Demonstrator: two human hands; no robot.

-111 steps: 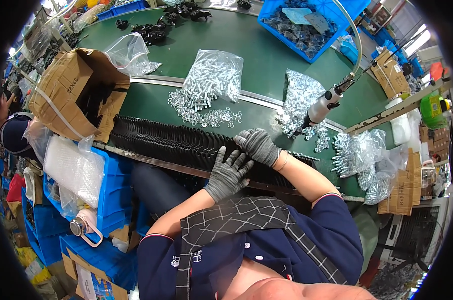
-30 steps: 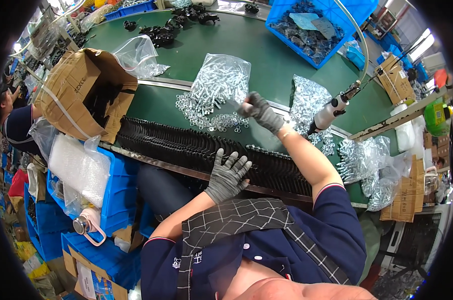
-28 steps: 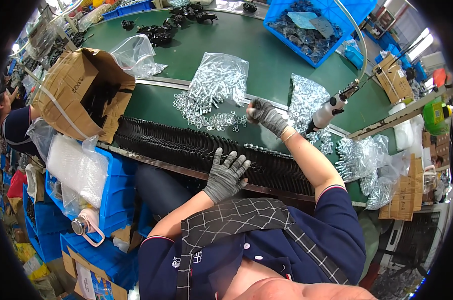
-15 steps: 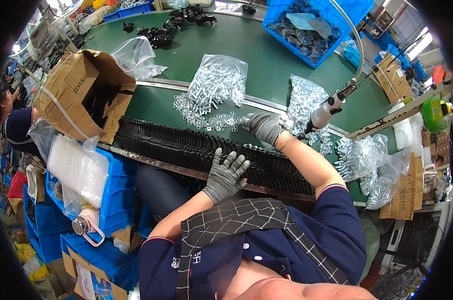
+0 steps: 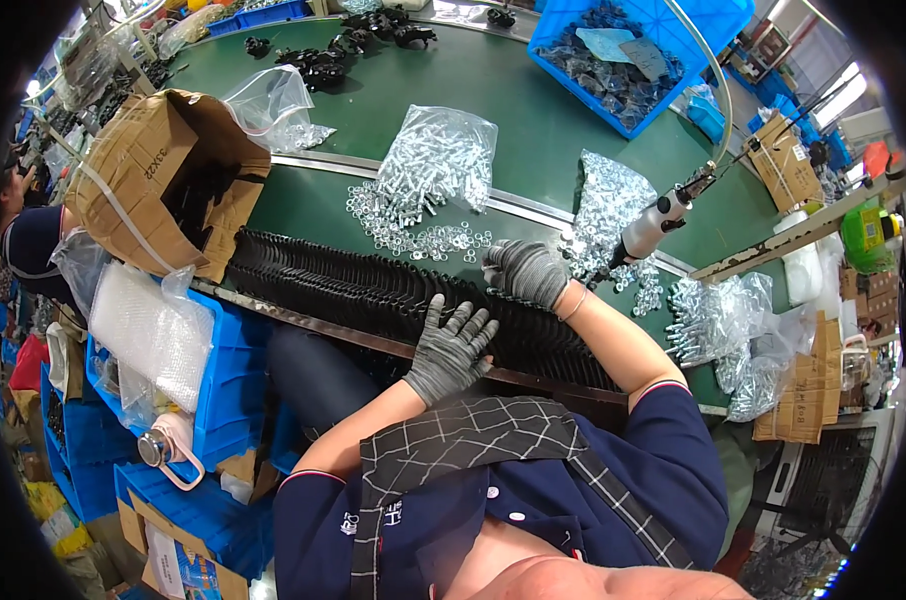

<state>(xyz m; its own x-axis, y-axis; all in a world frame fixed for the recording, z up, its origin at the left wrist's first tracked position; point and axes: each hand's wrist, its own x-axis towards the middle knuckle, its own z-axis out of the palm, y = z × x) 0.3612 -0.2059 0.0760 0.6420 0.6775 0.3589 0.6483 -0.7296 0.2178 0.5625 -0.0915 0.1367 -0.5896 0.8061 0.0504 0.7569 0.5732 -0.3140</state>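
A long row of thin black parts (image 5: 343, 290) stands packed side by side along the near edge of the green table. My left hand (image 5: 449, 352), in a grey striped glove, lies on the row's near side with its fingers apart. Over the far side of the row, my right hand (image 5: 529, 272), gloved alike, is closed with its fingers curled down. Whatever its fingertips pinch is hidden. Just beyond it lie loose silver nuts or rings (image 5: 443, 240), spread in front of an open clear bag of silver bolt-like pieces (image 5: 440, 155).
Right of my right hand hangs a powered screwdriver (image 5: 645, 232), beside a bag of small metal pieces (image 5: 611, 195). Another bag of bolts (image 5: 708, 325) lies farther right. A cardboard box (image 5: 123, 200) flanks the row's left end. A blue crate (image 5: 628, 120) stands at the back.
My right hand has drawn slightly nearer, from beside the loose nuts to over the row of black parts. The left hand stays nearly in place.
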